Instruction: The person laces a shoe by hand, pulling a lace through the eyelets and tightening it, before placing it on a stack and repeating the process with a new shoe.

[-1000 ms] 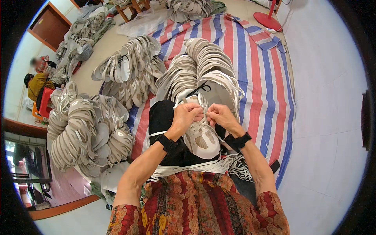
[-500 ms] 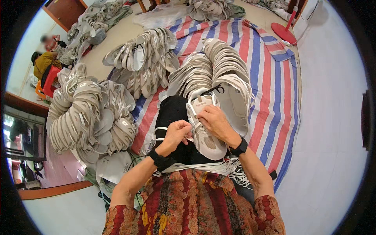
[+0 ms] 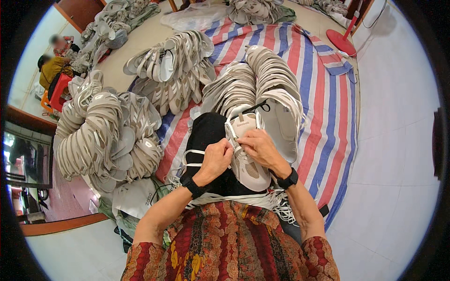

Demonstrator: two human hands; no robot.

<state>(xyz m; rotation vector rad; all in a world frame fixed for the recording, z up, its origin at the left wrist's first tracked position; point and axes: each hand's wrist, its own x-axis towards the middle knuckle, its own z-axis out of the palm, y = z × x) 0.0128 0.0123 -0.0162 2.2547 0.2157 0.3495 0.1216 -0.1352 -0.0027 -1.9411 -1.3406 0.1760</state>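
Observation:
A beige and white shoe upper [image 3: 248,171] lies over my lap, its rounded toe toward me and its tongue pointing away. My right hand [image 3: 259,147] rests across it, thumb and fingers pinched at the eyelet row. At the left edge of the upper, my left hand [image 3: 216,158] is closed, its fingertips close to those of the right. A white shoelace [image 3: 191,158] loops out to the left from my left hand. The fingertips hide exactly where the lace meets the eyelets. Black cloth [image 3: 206,131] covers my leg beneath.
Rows of nested shoe uppers [image 3: 229,89] stand just ahead on a striped tarp [image 3: 318,122]. More heaps of uppers [image 3: 96,136] lie to the left. A bunch of white laces [image 3: 283,203] hangs by my lap. A red stand base [image 3: 341,43] is far right; people [image 3: 51,70] sit far left.
My left hand has moved up and slightly right, closer to the eyelets, and its fingers have curled in. My right hand has barely shifted on the upper.

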